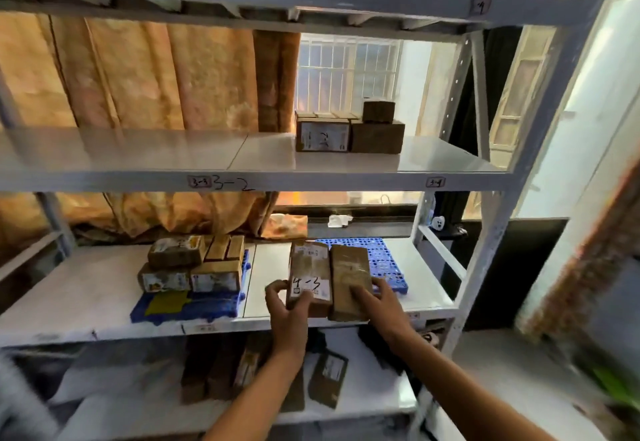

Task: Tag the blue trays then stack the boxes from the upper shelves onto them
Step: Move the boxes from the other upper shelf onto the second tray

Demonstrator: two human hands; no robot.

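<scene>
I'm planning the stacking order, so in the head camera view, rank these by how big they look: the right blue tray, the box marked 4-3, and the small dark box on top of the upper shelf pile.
1. Right blue tray, though partly covered.
2. Box marked 4-3, nearer the camera, so its size is flattered.
3. Small dark box, farther away, so less sure.

"3-2" marks the shelf beam; "4-3" marks the held box.

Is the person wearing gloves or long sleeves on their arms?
No. Both the left hand and the right hand are bare, with no gloves. Both forearms are bare as far as the picture's bottom edge, so no sleeve shows. I see no watch, bracelet or ring, though the picture is a little blurry for small things.
</scene>
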